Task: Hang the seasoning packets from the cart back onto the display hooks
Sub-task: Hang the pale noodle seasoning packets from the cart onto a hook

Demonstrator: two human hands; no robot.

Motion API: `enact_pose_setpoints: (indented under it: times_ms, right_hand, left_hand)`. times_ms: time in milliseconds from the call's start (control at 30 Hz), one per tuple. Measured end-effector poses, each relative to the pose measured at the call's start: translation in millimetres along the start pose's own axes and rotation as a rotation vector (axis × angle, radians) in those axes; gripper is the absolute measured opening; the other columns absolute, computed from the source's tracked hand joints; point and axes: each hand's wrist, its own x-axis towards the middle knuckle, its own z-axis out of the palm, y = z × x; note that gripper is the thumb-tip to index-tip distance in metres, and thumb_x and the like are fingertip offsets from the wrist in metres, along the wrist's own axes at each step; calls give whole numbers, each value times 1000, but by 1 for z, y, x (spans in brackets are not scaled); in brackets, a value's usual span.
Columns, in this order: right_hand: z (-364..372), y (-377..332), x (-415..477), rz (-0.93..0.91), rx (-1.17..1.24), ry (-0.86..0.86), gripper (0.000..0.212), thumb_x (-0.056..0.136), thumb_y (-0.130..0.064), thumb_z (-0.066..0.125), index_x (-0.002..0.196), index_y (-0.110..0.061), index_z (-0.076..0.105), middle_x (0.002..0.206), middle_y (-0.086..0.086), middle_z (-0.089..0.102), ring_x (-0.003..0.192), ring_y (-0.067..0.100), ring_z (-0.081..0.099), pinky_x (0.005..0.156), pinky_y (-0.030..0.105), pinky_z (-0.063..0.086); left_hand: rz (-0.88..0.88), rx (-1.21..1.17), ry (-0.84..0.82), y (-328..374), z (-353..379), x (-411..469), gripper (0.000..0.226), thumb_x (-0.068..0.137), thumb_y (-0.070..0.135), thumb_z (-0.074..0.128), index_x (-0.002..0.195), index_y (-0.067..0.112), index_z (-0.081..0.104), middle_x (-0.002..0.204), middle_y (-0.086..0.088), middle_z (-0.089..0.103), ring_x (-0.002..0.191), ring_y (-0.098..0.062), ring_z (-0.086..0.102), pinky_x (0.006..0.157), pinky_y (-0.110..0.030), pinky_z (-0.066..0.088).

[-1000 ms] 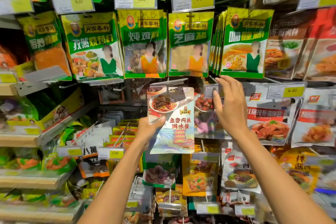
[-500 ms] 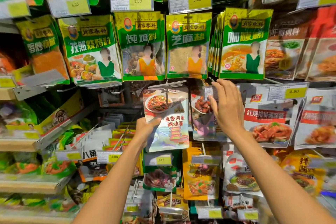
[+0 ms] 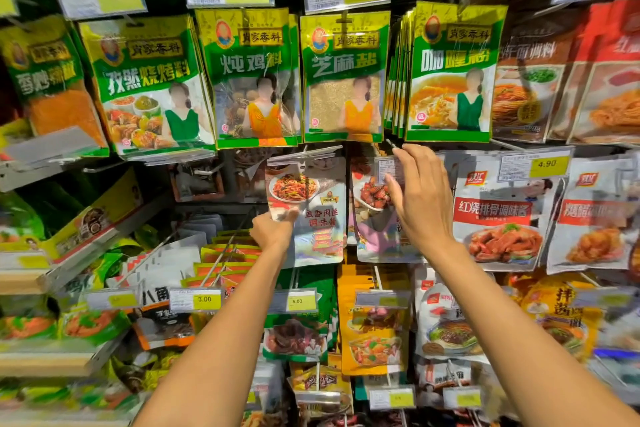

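A seasoning packet (image 3: 311, 218), pale with a plate of shredded pork and red lettering, is upright in front of the middle row of hooks. My left hand (image 3: 273, 230) grips its lower left edge, thumb on the front. The packet's top sits just under a clear price tag holder (image 3: 304, 154). To its right, my right hand (image 3: 420, 198) reaches up and pinches a small price tag (image 3: 386, 168) at the end of the neighbouring hook (image 3: 391, 142), in front of a hanging packet showing red meat (image 3: 372, 194).
Green and yellow spice packets (image 3: 258, 80) hang in the row above. Red-and-white sauce packets (image 3: 498, 211) hang to the right. More packets and yellow price tags (image 3: 206, 300) fill the rows below. Slanted shelves (image 3: 69, 263) with bags stand at the left.
My left hand has carried the packet up and further in towards the hooks. My right hand has shifted slightly up to the price tag on the neighbouring hook.
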Motion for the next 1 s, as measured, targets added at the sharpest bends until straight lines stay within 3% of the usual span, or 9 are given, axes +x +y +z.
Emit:
enact_pose_setpoints:
  times_ms: [167, 267, 367, 500, 633, 733, 800, 900, 1000]
  right_hand:
    - [-6, -3, -3, 20, 15, -25, 40, 92, -13, 60, 127, 5, 54, 129, 22, 56, 124, 37, 50, 109, 44, 38]
    - [-14, -8, -13, 40, 24, 6, 39, 91, -11, 61, 126, 5, 55, 128, 22, 56, 123, 38, 51, 108, 46, 39]
    - [-24, -12, -34, 88, 47, 10, 38, 91, -10, 60, 125, 5, 55, 127, 21, 57, 122, 37, 52, 107, 44, 40]
    - [-45, -11, -88, 272, 132, -50, 32, 93, -7, 57, 123, 3, 57, 124, 18, 60, 120, 33, 54, 105, 41, 40]
    - [-79, 3, -168, 612, 199, -193, 28, 99, -14, 47, 122, -4, 58, 117, 11, 63, 111, 27, 56, 93, 29, 40]
    - [-115, 16, -234, 893, 192, -262, 30, 100, -25, 44, 116, -9, 63, 103, 8, 69, 95, 24, 63, 81, 34, 46]
    - [-145, 26, -278, 1062, 182, -251, 26, 100, -26, 45, 107, -12, 66, 89, 8, 69, 83, 26, 64, 75, 38, 47]
    - [-194, 35, -341, 1239, 127, -244, 25, 99, -25, 46, 95, -15, 68, 78, 5, 68, 74, 23, 63, 72, 38, 45]
    - [-245, 43, -394, 1404, 65, -197, 25, 98, -29, 45, 85, -27, 67, 64, 7, 65, 57, 20, 58, 61, 35, 43]
  left_hand:
    - [15, 46, -47, -1, -4, -5, 35, 76, 34, 77, 84, 1, 69, 92, -18, 70, 92, -33, 65, 71, -38, 53]
    - [100, 127, -68, -9, -20, -17, 36, 80, 37, 73, 83, 5, 58, 88, -15, 63, 93, -34, 61, 61, -32, 38]
    - [227, 201, -48, -23, -40, -36, 42, 86, 28, 68, 113, 0, 52, 114, -17, 57, 108, -33, 52, 82, -37, 41]
    - [476, 192, -69, -40, -46, -80, 31, 94, 18, 56, 119, 1, 51, 116, -14, 56, 110, -29, 51, 91, -36, 40]
    - [605, 163, -394, -60, -19, -146, 19, 97, 21, 49, 108, 10, 61, 101, -6, 65, 92, -22, 59, 82, -35, 45]
    - [575, 172, -680, -81, 8, -206, 25, 99, 25, 45, 91, 15, 66, 67, 3, 61, 55, -6, 52, 57, -18, 36]
    - [557, 169, -853, -96, 26, -248, 30, 99, 17, 45, 86, 8, 70, 53, 4, 52, 49, -2, 48, 53, -14, 31]
    - [526, 231, -1120, -122, 47, -308, 33, 100, 14, 45, 81, 0, 67, 68, -16, 65, 57, -6, 54, 66, -24, 42]
    - [417, 213, -1305, -135, 69, -369, 27, 92, 8, 46, 80, 11, 70, 69, -1, 66, 52, -6, 55, 55, -21, 44]
